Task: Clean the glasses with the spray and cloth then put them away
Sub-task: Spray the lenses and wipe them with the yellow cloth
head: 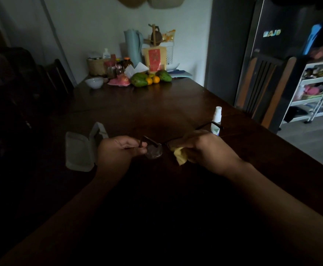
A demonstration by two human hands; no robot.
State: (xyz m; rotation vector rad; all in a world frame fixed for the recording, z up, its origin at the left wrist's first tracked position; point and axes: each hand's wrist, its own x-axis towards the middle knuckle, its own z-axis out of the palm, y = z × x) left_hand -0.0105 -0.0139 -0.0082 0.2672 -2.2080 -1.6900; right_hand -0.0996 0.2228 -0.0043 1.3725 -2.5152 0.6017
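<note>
Head camera looks down over a dark wooden table [156, 104] in dim light, with both my bare forearms reaching forward above it. My left hand [116, 150] is closed on the glasses [154, 149], fingers pinched at the frame's left end, beside the lens that shows as a greyish oval. My right hand [204, 148] is closed around a yellow cloth [180, 155], which is bunched against the other lens, so that lens is mostly covered and I cannot tell how much of it the cloth touches. One temple arm of the glasses sticks out past my right hand toward the far right, crossing in front of the spray bottle [216, 120]. That bottle stands upright on the table just beyond my right hand, white cap on top. To the left of my left hand, the pale glasses case [80, 152] lies open on the table, its lid tilted up at the far side. At the far end of the table, well apart from my hands, sit green fruit and oranges [151, 79], a white bowl [94, 82] and assorted jars. A dark fridge [275, 50] stands to the right.
</note>
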